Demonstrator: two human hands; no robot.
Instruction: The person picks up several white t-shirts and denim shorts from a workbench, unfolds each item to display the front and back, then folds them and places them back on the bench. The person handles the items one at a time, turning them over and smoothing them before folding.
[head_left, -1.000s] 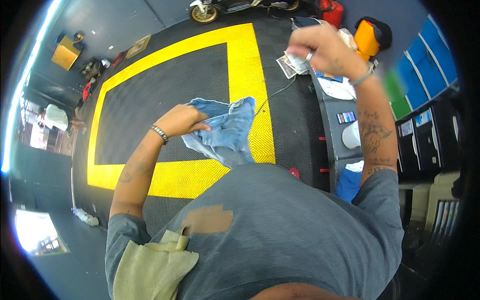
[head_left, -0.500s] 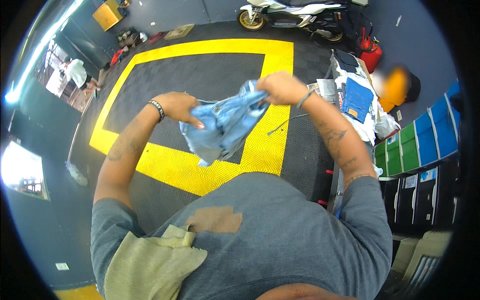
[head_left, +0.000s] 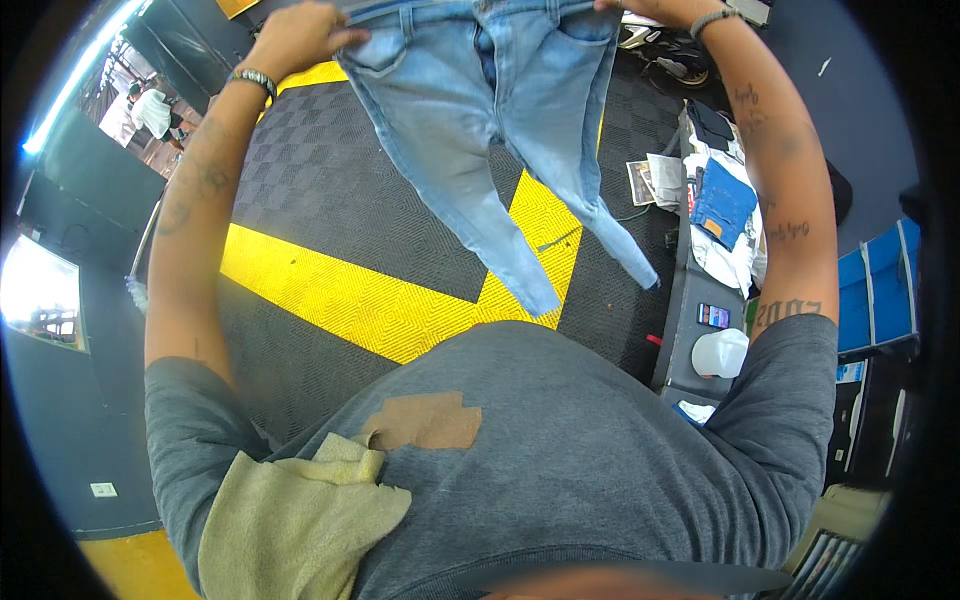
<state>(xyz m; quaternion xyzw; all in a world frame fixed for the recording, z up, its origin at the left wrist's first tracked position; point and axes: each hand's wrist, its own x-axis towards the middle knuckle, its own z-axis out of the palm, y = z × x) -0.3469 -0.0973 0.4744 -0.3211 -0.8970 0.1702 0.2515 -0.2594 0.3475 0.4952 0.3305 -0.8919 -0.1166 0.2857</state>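
A pair of light blue jeans (head_left: 450,130) hangs stretched out in front of me, waistband up, its two legs dangling towards my body. My left hand (head_left: 300,35) pinches the waistband at its left end. With my right hand (head_left: 655,8), partly cut off by the upper edge, I grip the other end of the waistband. Both arms are raised and spread wide. Over my chest lies a greenish cloth (head_left: 300,520).
To my right a long grey bench (head_left: 685,340) carries folded blue jeans (head_left: 722,200), white clothes, a phone (head_left: 713,316) and a white container (head_left: 719,353). Blue bins (head_left: 880,280) stand beyond. Yellow stripes (head_left: 330,295) cross the black floor. A person (head_left: 152,112) is far left.
The jeans were bunched up between my hands; now they hang unfolded with both legs down. My hands have moved up and farther apart.
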